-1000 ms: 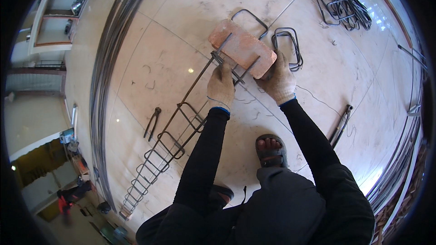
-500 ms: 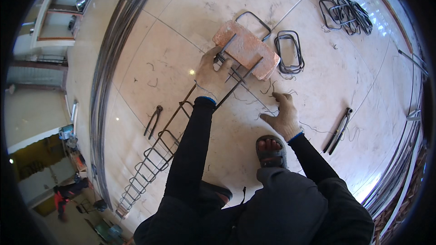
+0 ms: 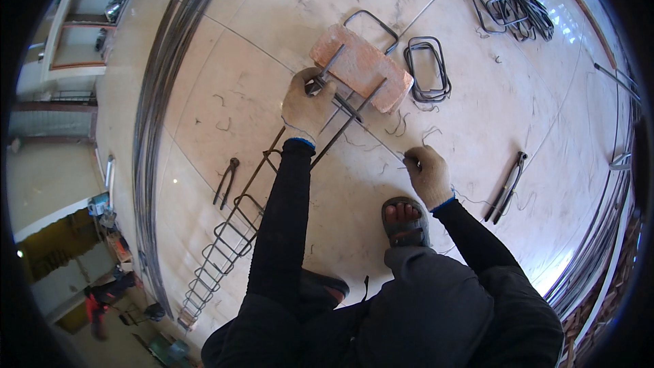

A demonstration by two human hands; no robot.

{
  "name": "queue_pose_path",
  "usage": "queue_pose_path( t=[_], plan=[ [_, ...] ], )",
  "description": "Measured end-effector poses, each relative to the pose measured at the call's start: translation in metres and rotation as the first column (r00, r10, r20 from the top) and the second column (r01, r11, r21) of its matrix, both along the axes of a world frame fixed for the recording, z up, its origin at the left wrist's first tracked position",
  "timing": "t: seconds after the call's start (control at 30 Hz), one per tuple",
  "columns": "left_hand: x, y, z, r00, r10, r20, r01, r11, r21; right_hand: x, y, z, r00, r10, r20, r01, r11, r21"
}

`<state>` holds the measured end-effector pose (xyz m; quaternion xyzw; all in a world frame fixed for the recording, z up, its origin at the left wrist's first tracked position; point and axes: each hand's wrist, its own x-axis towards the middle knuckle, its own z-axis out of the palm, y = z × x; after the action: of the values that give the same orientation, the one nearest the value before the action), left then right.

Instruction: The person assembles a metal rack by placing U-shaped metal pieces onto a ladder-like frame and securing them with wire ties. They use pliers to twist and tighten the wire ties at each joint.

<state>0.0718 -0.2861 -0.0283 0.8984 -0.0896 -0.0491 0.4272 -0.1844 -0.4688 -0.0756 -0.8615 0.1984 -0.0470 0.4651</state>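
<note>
My left hand [image 3: 306, 103], in a pale work glove, is closed round a bent steel stirrup [image 3: 347, 107] and the near longitudinal bar of a rebar cage [image 3: 233, 238]. The bars' far ends rest across a reddish brick [image 3: 361, 68]; the cage runs back to the lower left. To the right, my gloved right hand [image 3: 429, 176] has its thumb and fingers pinched together above the floor. A short thin tie wire [image 3: 401, 155] shows at its fingertips. My left palm and fingers hide part of the bar and stirrup.
Pincers [image 3: 226, 182] lie left of the cage, long-handled cutters [image 3: 507, 187] at right. Loose stirrups [image 3: 428, 71] sit beside the brick, with a pile [image 3: 511, 10] farther off. Long bars [image 3: 151, 102] line the left; wire scraps dot the floor. Another person [image 3: 102, 300] is at lower left.
My right hand has gone from spread fingers to a pinch, with a thin wire at its tips. My left hand keeps its hold, and the stirrup under it has shifted slightly.
</note>
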Motion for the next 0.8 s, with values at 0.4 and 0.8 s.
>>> queue_pose_path(
  t=[0.4,0.8],
  plan=[
    [-0.034,0.005,0.019,0.941,0.109,0.32,-0.115,0.993,-0.002,0.092,0.02,0.014,0.986,-0.146,-0.081,0.167,0.846,0.507],
    [-0.104,-0.002,0.046,0.989,-0.126,-0.074,0.133,0.987,0.093,0.076,0.033,0.023,0.935,-0.204,-0.29,0.351,0.407,0.843]
  ],
)
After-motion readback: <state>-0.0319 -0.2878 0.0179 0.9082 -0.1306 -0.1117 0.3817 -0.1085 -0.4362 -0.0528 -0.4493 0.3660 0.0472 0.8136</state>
